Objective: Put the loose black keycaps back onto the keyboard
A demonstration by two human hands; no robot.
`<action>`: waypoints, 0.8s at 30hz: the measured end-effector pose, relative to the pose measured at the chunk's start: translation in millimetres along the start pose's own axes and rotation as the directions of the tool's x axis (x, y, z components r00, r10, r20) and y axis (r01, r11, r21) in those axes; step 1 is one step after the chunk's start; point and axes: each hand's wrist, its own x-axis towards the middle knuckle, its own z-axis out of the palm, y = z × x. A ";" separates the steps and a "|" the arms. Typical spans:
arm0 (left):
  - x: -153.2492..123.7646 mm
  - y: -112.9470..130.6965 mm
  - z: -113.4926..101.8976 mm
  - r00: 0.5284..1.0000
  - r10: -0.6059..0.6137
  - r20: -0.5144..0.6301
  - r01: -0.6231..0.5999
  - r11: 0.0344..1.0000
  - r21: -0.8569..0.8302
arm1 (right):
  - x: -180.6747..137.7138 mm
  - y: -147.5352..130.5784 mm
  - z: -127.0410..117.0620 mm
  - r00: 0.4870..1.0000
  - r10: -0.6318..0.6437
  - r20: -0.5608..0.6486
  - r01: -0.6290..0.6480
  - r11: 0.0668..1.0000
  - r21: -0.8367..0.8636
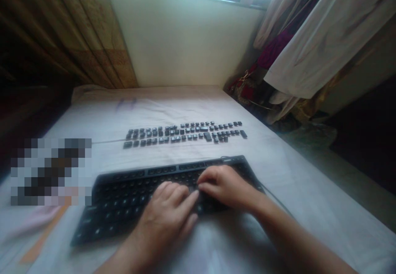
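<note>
A black computer keyboard point(116, 212) lies at a slant on the white sheet, with keys on its left part and bare key sockets across much of its middle and right. My left hand point(167, 212) rests over its middle, palm down, some fingers bent and the index finger stretched to the right, holding nothing I can see. Close beside it, my right hand point(221, 185) is pinched against the keyboard; whatever lies between thumb and fingertips is hidden. Beyond the keyboard, several loose black keycaps point(167, 139) are laid out in rough rows.
A cable point(275, 197) runs off the keyboard's right side. At the left lie a blurred-out patch point(51, 171) and an orange strip point(46, 233). The sheet-covered surface point(185, 101) ends near a wall. Curtains point(102, 39) hang left; cloths point(321, 43) hang right.
</note>
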 end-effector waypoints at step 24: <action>-5.9 1.0 10.7 0.998 -0.009 -0.058 0.010 1.000 0.016 | 4.4 12.9 -2.7 0.993 0.114 0.033 -0.118 0.920 0.374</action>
